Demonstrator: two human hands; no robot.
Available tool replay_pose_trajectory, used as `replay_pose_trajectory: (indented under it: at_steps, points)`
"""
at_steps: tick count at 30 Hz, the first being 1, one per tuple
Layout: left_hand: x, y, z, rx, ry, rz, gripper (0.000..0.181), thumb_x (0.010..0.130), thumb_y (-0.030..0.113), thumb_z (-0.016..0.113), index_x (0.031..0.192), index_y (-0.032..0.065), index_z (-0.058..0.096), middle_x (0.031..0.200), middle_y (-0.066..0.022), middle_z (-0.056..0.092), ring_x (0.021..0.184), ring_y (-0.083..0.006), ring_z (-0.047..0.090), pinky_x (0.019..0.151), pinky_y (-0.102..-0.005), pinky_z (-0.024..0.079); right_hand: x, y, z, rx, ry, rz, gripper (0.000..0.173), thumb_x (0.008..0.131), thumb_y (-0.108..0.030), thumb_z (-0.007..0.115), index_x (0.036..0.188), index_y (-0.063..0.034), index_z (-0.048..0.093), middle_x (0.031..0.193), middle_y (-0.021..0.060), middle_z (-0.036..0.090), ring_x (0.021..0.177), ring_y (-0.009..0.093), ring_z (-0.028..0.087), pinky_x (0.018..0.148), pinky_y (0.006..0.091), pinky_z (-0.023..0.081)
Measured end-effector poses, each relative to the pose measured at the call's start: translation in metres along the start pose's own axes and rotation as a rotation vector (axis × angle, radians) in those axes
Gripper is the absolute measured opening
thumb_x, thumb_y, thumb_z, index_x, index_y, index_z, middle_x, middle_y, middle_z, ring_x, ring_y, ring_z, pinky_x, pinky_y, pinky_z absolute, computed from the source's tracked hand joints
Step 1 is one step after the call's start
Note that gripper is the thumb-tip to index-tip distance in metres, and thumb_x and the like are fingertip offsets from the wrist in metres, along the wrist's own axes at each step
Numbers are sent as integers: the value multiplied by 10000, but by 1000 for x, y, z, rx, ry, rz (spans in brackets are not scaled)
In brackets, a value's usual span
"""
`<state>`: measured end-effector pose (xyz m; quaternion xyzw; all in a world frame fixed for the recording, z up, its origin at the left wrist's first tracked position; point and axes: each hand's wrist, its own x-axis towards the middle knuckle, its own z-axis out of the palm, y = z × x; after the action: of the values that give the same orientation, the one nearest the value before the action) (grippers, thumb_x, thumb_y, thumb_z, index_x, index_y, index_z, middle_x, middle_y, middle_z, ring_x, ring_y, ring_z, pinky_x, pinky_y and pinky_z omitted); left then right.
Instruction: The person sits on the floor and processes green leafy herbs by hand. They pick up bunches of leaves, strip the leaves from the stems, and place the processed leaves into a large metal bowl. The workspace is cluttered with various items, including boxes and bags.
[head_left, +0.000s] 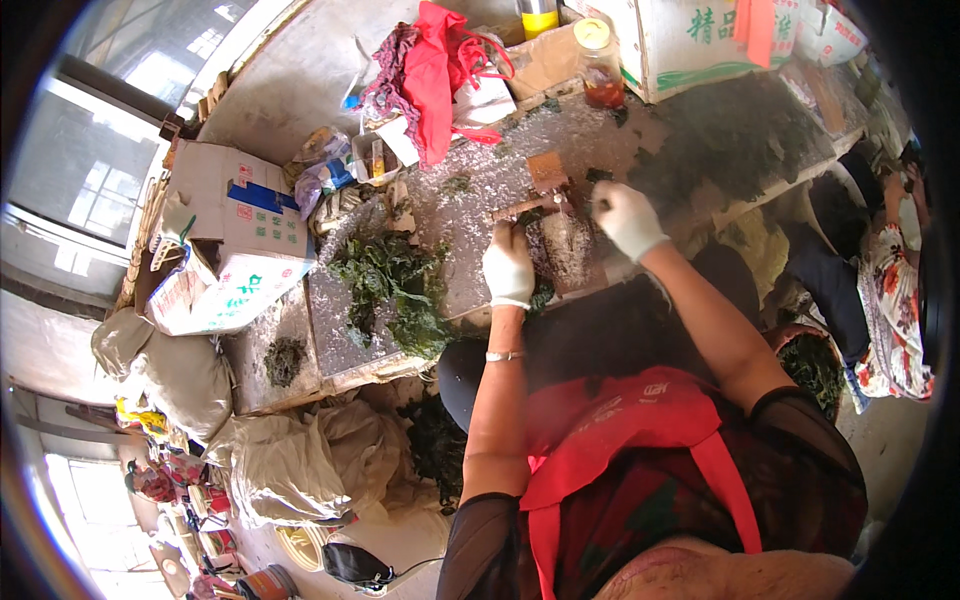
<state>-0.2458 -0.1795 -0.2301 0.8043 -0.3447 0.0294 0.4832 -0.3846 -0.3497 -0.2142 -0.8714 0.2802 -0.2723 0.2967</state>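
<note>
My left hand (508, 268), in a white glove, has its fingertips on a strip of dark green dried seaweed (531, 217) at the worktable's front part. In a matching glove, my right hand (628, 219) is raised to the right with its fingers curled and slightly blurred. A small dark piece (599, 175) shows just past its fingertips; whether it is held I cannot tell. Between the hands lies a board (566, 247) dusted with white flakes. Behind it are a wooden bar (517, 208) and a brown block (547, 171). Loose green seaweed (397, 289) is heaped left of my left hand.
A darker seaweed spread (720, 142) covers the table's right. Along the back stand a yellow-lidded jar (598, 67), a red cloth (435, 82) and a large carton (712, 45). Another carton (255, 225) leans at left. A person in floral clothing (892, 307) is at far right.
</note>
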Motion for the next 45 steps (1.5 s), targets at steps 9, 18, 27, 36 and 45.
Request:
replay_pose_trajectory:
  at_steps: [9,18,27,36,45]
  points:
    - [-57,79,-53,-202,-656,66,271,876,133,595,1101,-19,588,892,-221,635,849,-389,623,763,-409,494,-73,-58,-53,302,-174,-197,207,873,-238,671,964,-54,647,805,141,650,757,339,641,681,411,506]
    - [-34,61,-99,-92,-994,760,187,848,116,575,976,-5,639,967,-176,607,934,-331,599,811,-385,487,-90,1,-77,-750,-673,10,251,900,-227,637,1054,-28,649,894,166,667,828,327,641,770,335,515]
    - [-17,95,-96,43,-1122,1004,186,916,91,527,1016,25,669,975,-145,648,821,-284,632,747,-372,504,-87,-73,-29,754,-875,-161,757,867,-313,722,1445,-17,333,1293,180,531,1030,224,608,886,334,510]
    - [-40,44,-119,-334,-1165,151,360,898,197,585,1186,-17,564,911,-118,619,716,-168,593,646,-301,500,-104,-65,-106,501,-1390,402,306,970,-224,529,1110,44,579,763,57,632,562,131,535,501,284,467]
    - [-79,124,-74,-369,-1087,203,821,810,244,714,1461,0,276,1160,-260,606,1025,-378,634,867,-379,504,-97,-41,-78,954,-1507,806,400,1022,-348,389,959,-2,579,564,-15,445,406,99,414,347,260,302]
